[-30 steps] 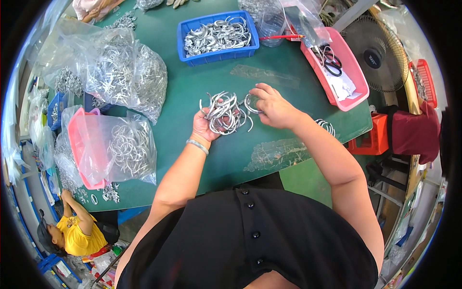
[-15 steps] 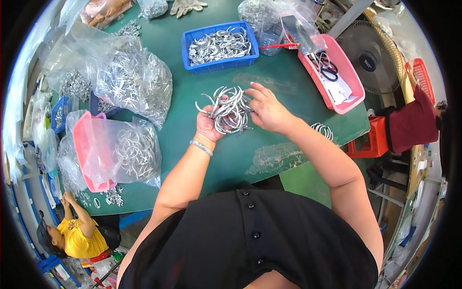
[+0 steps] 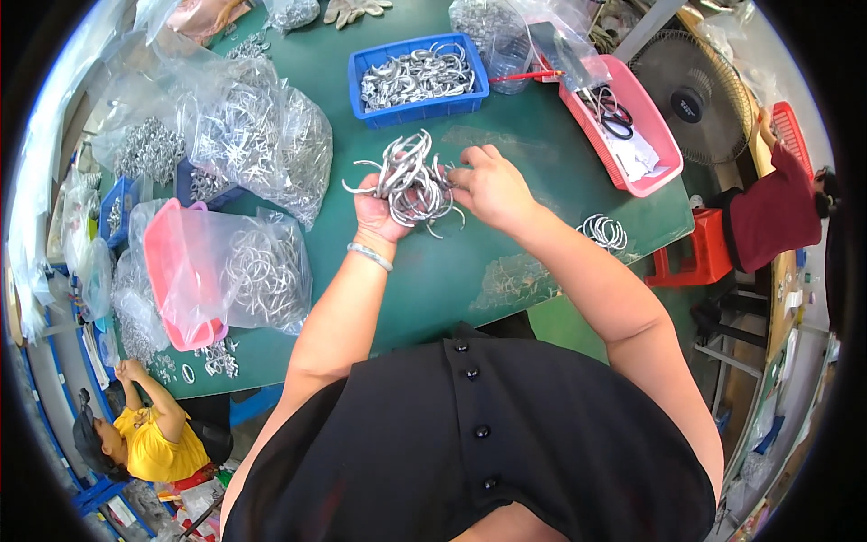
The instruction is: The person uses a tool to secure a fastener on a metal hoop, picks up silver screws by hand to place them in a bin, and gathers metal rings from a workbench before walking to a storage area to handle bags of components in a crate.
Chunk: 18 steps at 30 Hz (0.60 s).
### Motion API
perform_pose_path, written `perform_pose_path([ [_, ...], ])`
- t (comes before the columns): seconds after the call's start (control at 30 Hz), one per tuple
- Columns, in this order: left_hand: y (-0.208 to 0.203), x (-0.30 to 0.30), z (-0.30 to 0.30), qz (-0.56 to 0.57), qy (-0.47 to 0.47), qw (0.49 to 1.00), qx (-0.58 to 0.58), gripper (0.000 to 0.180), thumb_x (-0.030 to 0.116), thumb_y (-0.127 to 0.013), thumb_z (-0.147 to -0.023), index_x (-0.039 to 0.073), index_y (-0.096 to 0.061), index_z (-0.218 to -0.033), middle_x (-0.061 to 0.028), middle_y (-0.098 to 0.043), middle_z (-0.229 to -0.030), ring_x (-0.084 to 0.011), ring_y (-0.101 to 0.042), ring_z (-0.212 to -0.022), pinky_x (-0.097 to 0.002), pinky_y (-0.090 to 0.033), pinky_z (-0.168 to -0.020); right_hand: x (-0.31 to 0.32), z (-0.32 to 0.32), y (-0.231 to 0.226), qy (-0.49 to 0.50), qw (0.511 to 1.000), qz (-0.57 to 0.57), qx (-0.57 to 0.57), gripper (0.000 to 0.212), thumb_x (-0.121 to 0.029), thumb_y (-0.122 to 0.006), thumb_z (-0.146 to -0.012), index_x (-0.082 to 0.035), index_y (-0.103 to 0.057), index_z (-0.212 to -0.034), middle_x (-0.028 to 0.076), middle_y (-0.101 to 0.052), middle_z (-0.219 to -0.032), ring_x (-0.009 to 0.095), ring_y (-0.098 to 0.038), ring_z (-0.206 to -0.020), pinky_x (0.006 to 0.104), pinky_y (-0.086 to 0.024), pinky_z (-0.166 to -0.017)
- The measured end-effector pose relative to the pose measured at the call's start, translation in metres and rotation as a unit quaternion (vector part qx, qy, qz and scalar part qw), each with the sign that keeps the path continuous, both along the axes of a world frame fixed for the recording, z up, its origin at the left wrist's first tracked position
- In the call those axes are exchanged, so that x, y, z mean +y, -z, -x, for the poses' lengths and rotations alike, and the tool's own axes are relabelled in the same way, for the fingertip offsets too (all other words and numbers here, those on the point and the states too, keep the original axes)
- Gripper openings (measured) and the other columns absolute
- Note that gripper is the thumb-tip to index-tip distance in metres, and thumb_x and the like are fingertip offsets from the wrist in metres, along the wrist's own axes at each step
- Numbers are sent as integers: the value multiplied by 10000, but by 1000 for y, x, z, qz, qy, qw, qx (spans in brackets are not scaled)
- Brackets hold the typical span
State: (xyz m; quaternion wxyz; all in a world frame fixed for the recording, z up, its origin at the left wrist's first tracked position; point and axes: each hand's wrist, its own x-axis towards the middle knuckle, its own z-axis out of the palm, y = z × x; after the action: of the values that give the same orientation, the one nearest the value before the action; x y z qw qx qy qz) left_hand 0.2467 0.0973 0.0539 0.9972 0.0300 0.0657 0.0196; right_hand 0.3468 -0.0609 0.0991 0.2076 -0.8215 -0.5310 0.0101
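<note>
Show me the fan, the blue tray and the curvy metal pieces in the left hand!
Fan (image 3: 688,105): head view, on its dark middle hub.
Blue tray (image 3: 423,109): head view, on its near wall.
Metal pieces (image 3: 416,185): head view, on the middle of the bunch.

One view, from the left head-worn fisheye, looks steeply down — upright, straight edges bending toward a dark round rim. The shirt is nearest, filling the lower middle; the left hand and right hand come mid-frame over the table — the fan lies farther off, upper right.
</note>
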Motion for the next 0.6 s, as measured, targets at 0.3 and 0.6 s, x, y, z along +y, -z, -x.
perform_pose_path([
  [0.3, -11, 21, 17, -17, -59, 997, 44, 427, 262, -486, -712, -46, -574, -995, -205, -590, -951, -391, -397, -1129, -492, -436, -843, 3, -6, 62, 74, 965, 71, 243, 448, -186, -668, -680, -45, -532, -1082, 178, -543, -1009, 324, -512, -982, 366, -427, -844],
  [0.6, -42, 32, 26, -35, -88, 995, 36, 527, 272, -639, -596, -32, -566, -1020, -246, -534, -1081, -404, -436, -1091, -527, -380, -895, -35, 22, 57, 44, 977, 62, 201, 433, -192, -658, -685, -62, -532, -1079, 153, -506, -1052, 307, -489, -1016, 380, -420, -855],
])
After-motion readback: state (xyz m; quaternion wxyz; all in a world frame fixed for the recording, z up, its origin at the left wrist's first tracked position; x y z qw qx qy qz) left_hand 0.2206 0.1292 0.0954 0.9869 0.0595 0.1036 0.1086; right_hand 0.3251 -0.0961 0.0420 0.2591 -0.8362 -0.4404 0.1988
